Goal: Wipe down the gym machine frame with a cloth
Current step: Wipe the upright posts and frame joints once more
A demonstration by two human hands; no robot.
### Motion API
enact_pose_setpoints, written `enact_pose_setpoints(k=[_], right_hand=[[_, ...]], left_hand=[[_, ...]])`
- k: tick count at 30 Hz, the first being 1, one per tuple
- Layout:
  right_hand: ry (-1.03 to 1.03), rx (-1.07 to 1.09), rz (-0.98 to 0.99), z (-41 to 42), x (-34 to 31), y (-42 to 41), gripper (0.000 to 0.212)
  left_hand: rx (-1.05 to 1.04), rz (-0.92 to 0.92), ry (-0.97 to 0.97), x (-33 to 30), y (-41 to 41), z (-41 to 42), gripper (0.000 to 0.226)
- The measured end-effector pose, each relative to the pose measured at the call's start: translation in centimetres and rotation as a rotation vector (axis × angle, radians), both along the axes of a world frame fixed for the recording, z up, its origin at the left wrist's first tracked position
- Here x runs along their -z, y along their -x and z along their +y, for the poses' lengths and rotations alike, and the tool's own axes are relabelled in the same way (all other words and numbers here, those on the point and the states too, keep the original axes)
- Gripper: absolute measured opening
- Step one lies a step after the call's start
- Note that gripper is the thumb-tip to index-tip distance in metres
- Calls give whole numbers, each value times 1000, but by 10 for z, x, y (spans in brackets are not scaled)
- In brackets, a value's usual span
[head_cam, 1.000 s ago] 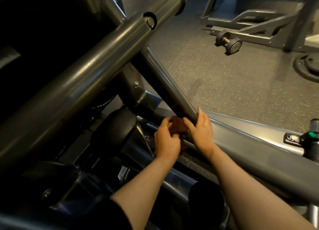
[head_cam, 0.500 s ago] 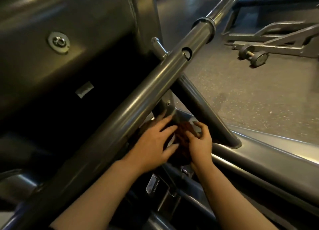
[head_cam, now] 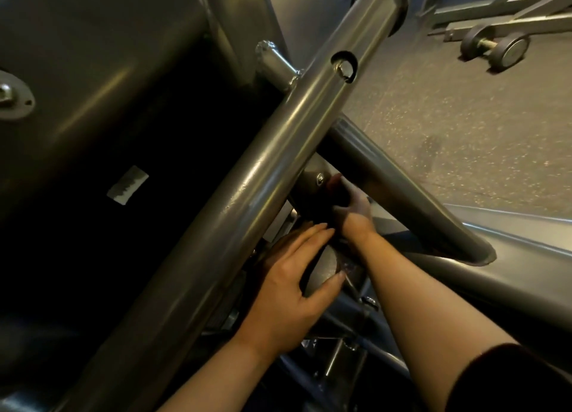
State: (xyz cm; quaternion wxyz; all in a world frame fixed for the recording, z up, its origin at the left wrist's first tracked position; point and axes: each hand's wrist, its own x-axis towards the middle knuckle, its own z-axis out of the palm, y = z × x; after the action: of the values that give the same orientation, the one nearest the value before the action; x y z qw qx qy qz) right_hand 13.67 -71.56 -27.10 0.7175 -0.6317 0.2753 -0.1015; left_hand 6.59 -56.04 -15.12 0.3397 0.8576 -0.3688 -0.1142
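Cloth (head_cam: 335,199), dark, sits under my right hand (head_cam: 353,209), which grips it against the frame bracket (head_cam: 312,176) tucked behind the big diagonal tube (head_cam: 278,164). Tight gap: that tube edge runs just left of my fingers, a second slanted tube (head_cam: 402,195) close on the right. My left hand (head_cam: 294,288) lies nearer me, fingers straight and spread, resting on a rounded dark part (head_cam: 325,266). Open floor (head_cam: 464,117) well beyond the right tube.

Speckled dark rubber floor (head_cam: 464,139) under dim, warm light — at its far edge, another grey frame (head_cam: 501,12) with a small wheeled axle (head_cam: 495,46).
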Motion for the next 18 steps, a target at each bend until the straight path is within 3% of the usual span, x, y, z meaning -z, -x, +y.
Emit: enact_pose_setpoints(k=[4, 8, 13, 18], right_hand=[[-4, -12, -4, 4, 7, 15, 52], [-239, -84, -35, 21, 11, 56, 37], [-290, 4, -99, 35, 21, 107, 44], [-289, 163, 74, 40, 36, 157, 44]], left_hand=[[-2, -64, -25, 0, -1, 0, 51], [14, -135, -61, 0, -1, 0, 47], [49, -204, -138, -1, -2, 0, 48], [42, -198, -150, -1, -4, 0, 51]])
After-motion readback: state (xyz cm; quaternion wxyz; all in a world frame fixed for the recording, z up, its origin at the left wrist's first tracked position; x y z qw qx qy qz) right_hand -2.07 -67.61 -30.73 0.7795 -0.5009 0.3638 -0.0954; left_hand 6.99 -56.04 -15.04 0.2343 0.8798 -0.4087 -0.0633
